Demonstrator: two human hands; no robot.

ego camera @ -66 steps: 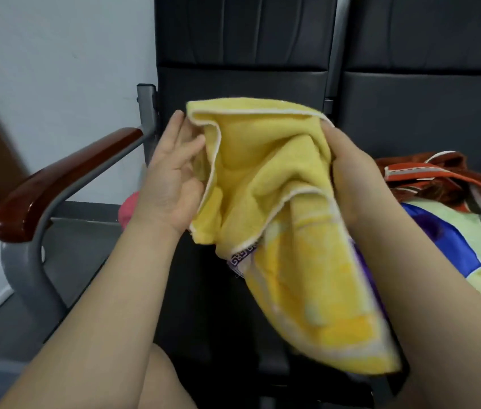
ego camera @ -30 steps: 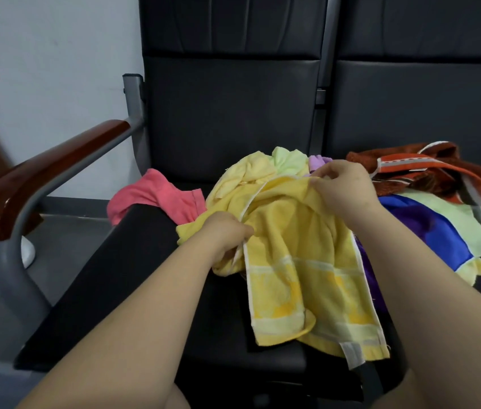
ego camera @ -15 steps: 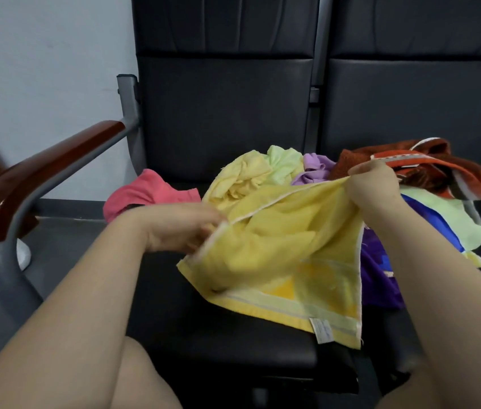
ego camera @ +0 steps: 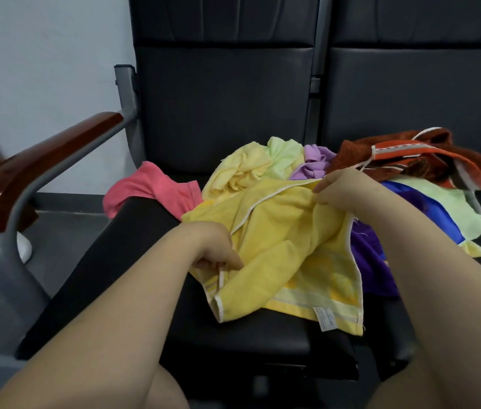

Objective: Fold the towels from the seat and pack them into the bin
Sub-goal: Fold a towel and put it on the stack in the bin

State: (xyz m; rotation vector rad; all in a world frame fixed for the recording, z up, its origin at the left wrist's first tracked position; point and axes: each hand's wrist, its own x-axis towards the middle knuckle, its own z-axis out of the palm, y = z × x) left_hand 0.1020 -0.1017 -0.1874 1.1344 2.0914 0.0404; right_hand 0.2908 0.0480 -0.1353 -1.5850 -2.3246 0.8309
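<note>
Pinching: left hand held the near edge of the yellow terry towel.
Right hand: pinched its far corner, towel slanting between.

- No word, brand, number or sign can be read anywhere in view.
- A white sewn-in tag hangs from the near hem of the yellow towel, at about five o'clock on the towel. Its faint print is too small to read.

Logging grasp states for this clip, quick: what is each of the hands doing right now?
Left hand: closed, pinching the near-left edge of the yellow towel.
Right hand: closed, pinching the same towel's far edge.
</note>
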